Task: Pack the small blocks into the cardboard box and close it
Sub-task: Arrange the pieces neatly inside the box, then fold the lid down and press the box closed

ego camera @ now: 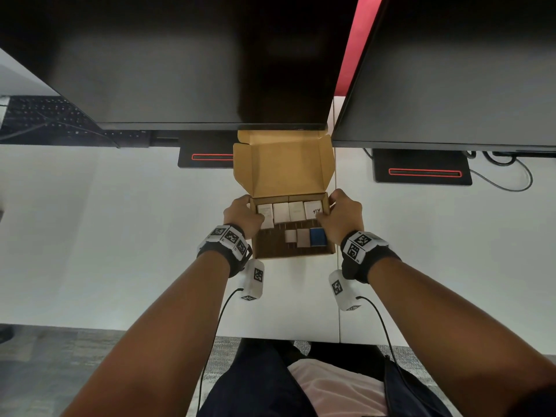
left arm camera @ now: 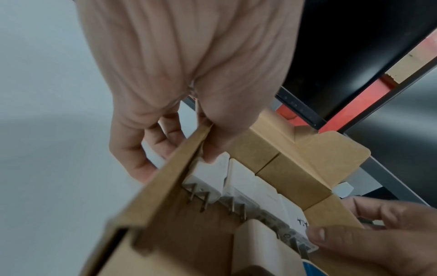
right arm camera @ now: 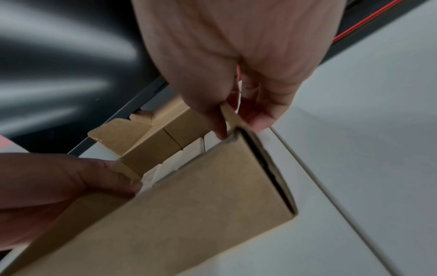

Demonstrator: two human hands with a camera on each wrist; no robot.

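Observation:
The cardboard box (ego camera: 270,246) sits on the white desk with its lid (ego camera: 285,167) standing open toward the monitors. Several white blocks (ego camera: 281,212) fill its far row. A white, a grey (ego camera: 303,238) and a blue block (ego camera: 318,236) lie in the near row. My left hand (ego camera: 243,216) pinches the box's left wall (left arm camera: 165,177), fingers outside and thumb inside on the end white block (left arm camera: 212,175). My right hand (ego camera: 341,215) pinches the right wall (right arm camera: 189,205) the same way, thumb (right arm camera: 217,128) inside.
Two dark monitors (ego camera: 180,70) overhang the far side of the desk, and their bases (ego camera: 421,171) have red lines. A black keyboard (ego camera: 45,115) lies far left. Cables (ego camera: 508,173) trail at the right. The desk's front edge (ego camera: 150,329) is near my body.

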